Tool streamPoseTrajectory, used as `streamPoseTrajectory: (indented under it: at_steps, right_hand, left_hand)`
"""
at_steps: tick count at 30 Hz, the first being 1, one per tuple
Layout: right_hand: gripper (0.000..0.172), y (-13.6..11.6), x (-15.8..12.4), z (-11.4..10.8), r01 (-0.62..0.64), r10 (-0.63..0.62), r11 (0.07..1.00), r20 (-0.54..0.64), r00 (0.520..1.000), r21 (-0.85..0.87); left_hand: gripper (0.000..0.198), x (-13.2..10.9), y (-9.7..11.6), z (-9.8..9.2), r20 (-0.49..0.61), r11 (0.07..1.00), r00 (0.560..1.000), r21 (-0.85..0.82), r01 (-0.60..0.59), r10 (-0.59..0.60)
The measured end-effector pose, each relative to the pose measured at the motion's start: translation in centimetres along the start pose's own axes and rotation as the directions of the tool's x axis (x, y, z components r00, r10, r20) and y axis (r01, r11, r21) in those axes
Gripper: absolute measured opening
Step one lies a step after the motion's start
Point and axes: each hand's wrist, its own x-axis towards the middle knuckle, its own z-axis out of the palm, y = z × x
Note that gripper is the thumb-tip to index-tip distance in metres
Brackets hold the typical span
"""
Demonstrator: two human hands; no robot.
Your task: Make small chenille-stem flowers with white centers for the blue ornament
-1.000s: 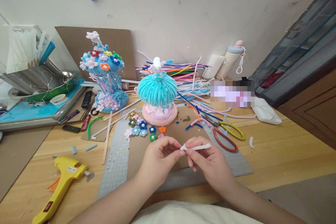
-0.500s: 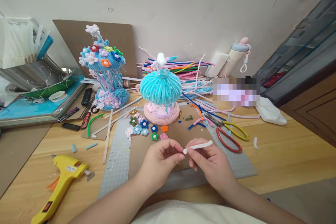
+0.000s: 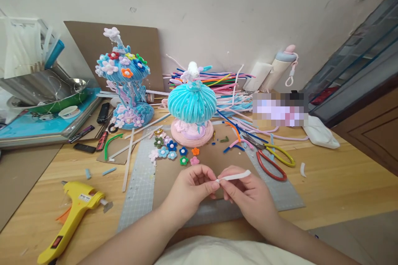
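Note:
Between my two hands is a short piece of white pipe cleaner (image 3: 235, 176), its free end pointing right. My left hand (image 3: 192, 186) pinches its left tip with thumb and forefinger. The thumb and fingers of my right hand (image 3: 248, 196) close on it just beside that tip. Beyond my hands stands a turquoise pipe-cleaner dome (image 3: 192, 103) on a round pink base (image 3: 177, 136). Small pipe-cleaner flowers, among them an orange flower (image 3: 195, 151) and a green flower (image 3: 184, 160), lie in front of it on a brown board (image 3: 168, 186).
A yellow glue gun (image 3: 73, 215) lies at the left. Scissors (image 3: 270, 165) with red and yellow handles rest on the right of the grey cutting mat (image 3: 137, 198). A flower-covered blue pipe-cleaner piece (image 3: 124, 70) stands back left. Bundled pipe cleaners (image 3: 214, 78) lie along the wall.
My left fingertips have moved onto the white pipe cleaner's left tip, which stood exposed before. Its free right end has dipped slightly.

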Motion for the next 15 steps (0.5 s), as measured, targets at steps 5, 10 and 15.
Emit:
streamPoseTrajectory:
  at_steps: [5,10,15]
  right_hand:
    - [0.011,-0.06,-0.05,-0.15,0.043,-0.041,0.996,0.021,0.999,-0.075]
    - [0.015,-0.06,-0.03,-0.26,0.091,-0.089,0.984,0.023,0.996,-0.15]
    - [0.011,0.11,-0.11,-0.16,0.116,-0.119,0.979,-0.009,0.993,-0.17]
  left_hand:
    - [0.025,0.02,-0.17,0.01,0.031,0.999,0.999,0.008,-0.032,0.032]
    - [0.027,-0.16,-0.17,0.25,0.029,1.0,1.0,-0.001,-0.012,0.013]
    - [0.027,-0.23,0.06,0.17,0.005,0.998,1.0,0.056,-0.016,0.015]
